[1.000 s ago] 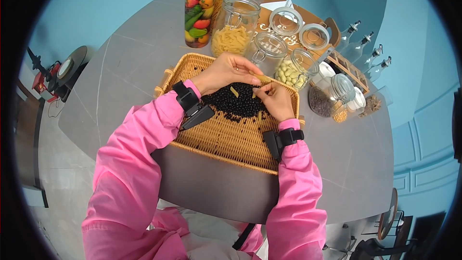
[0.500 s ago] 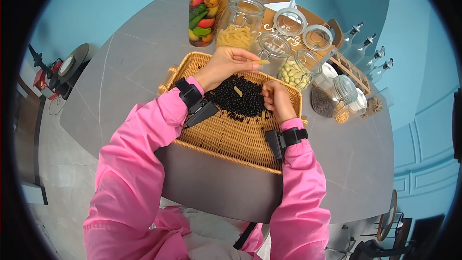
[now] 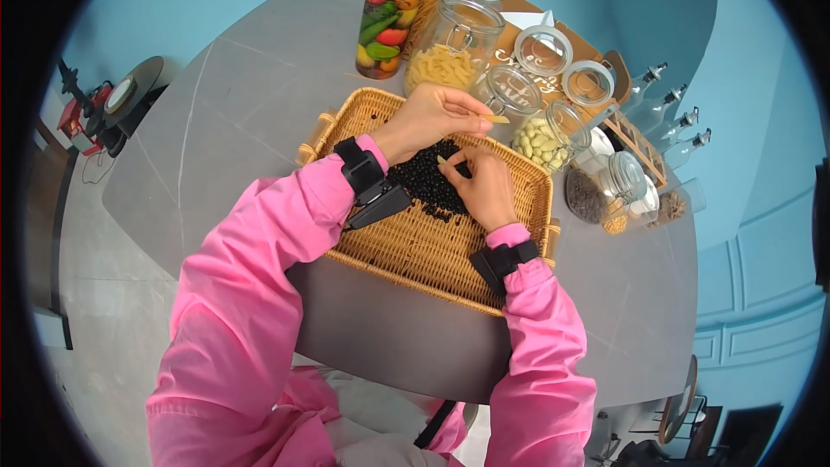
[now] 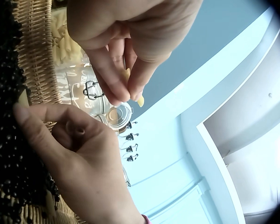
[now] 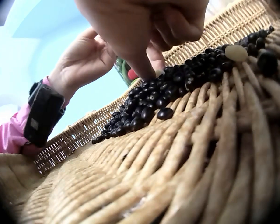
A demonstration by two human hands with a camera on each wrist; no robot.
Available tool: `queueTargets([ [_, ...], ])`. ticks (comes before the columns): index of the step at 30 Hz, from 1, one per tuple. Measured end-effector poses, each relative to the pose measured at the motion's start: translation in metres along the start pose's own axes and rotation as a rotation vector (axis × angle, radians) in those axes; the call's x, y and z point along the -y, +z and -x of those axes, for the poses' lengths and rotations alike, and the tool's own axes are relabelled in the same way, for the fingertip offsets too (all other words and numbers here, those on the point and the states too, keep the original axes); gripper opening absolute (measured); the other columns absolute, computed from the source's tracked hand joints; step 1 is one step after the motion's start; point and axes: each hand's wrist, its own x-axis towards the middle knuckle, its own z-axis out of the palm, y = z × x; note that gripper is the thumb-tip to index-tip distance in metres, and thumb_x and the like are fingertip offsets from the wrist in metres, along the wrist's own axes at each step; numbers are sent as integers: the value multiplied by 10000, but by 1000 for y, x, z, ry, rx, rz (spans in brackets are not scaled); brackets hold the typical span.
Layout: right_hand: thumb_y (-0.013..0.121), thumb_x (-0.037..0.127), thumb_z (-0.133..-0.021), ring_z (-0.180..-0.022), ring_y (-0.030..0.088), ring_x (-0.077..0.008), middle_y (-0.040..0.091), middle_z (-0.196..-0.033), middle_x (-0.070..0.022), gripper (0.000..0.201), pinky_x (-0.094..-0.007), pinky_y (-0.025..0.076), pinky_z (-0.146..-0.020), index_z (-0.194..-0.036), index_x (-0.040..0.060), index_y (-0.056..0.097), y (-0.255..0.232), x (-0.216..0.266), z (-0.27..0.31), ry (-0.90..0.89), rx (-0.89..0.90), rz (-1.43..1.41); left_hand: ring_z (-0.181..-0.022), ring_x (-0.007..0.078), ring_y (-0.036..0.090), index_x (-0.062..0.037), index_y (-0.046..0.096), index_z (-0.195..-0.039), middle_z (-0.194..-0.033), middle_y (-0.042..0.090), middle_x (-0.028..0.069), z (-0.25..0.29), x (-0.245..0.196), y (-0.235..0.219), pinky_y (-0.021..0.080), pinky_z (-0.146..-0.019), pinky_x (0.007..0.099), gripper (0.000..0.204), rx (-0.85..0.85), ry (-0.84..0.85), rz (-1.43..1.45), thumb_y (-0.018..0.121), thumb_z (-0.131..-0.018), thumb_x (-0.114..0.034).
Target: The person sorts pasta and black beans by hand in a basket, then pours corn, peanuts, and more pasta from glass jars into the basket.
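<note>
Over the back of the wicker basket, my left hand pinches pale pasta between thumb and fingers; its tips also show in the left wrist view. My right hand reaches down to the black beans heaped in the basket, thumb and index finger pinching another pasta piece at the heap. In the right wrist view its fingertips touch the beans, and a pale piece lies at the heap's right end.
Behind the basket stand a tall jar of colourful vegetables, an open jar of pasta and an open jar of pale green pieces. Further right are a jar of dark contents and several glass bottles beside a wooden rack.
My right hand has moved left from the basket's right side onto the beans and pinches the pasta lying there. My left hand still holds its pasta. The head view has shifted slightly.
</note>
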Motion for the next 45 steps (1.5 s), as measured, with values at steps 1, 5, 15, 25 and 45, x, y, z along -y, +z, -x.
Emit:
queueTargets([
  [1, 735, 220, -737, -626, 521, -247, 528, -659, -114, 229, -325, 426, -588, -850, 39, 654, -2, 1, -1, -3, 5, 3, -839, 116, 642, 41, 636, -1032, -951, 673, 107, 0, -1, 0, 519, -763, 229, 251, 1, -2, -6, 684, -822, -90],
  [5, 663, 179, -788, -592, 508, -192, 517, -619, -44, 173, -304, 408, -543, -792, 10, 627, -13, -6, -4, 228, 37, -435, -836, 116, 640, 40, 642, -1019, -946, 671, 103, -1, 3, -3, 521, -755, 225, 238, -2, -1, 26, 684, -821, -85],
  [15, 575, 294, -842, -468, 361, -75, 399, -576, 40, 245, -211, 216, -368, -735, 83, 510, -66, -27, 7, 568, 206, -1235, -836, 134, 651, 53, 633, -1015, -929, 672, 117, -3, 9, -5, 528, -753, 235, 225, 12, -35, 29, 670, -829, -67],
  [25, 738, 339, -618, -670, 642, -321, 633, -652, -200, 349, -385, 498, -674, -700, 3, 693, -48, -18, 18, 319, 418, 174, -818, 137, 652, 54, 636, -1003, -915, 670, 116, -3, 9, -5, 534, -741, 231, 210, 6, -15, 23, 665, -829, -59],
  [45, 575, 321, -770, -628, 609, -283, 603, -617, -178, 366, -363, 466, -649, -759, -35, 658, -51, -15, -1, 372, 177, -157, -798, 126, 648, 55, 641, -995, -901, 674, 117, -5, 13, -6, 536, -716, 225, 199, -17, -26, -3, 666, -827, -50],
])
